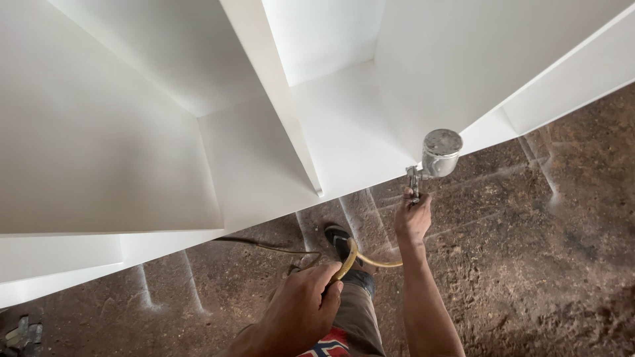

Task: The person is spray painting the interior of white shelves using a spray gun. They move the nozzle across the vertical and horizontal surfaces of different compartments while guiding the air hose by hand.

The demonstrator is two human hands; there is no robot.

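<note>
Spraying step: right hand [413, 221] fingers grip the spray gun [433, 160] at the white cabinet [264, 165] front edge; left hand [303, 311] fingers clasp the yellow hose [349, 259]. Next move likely requires hose slack.

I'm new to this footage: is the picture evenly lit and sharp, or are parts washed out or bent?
Head view: the white cabinet is bright and nearly featureless, its panels shaded softly; straight edges splay from wide-angle distortion; the floor is dim; the spray gun, right hand and left hand on the hose look sharp.
</note>
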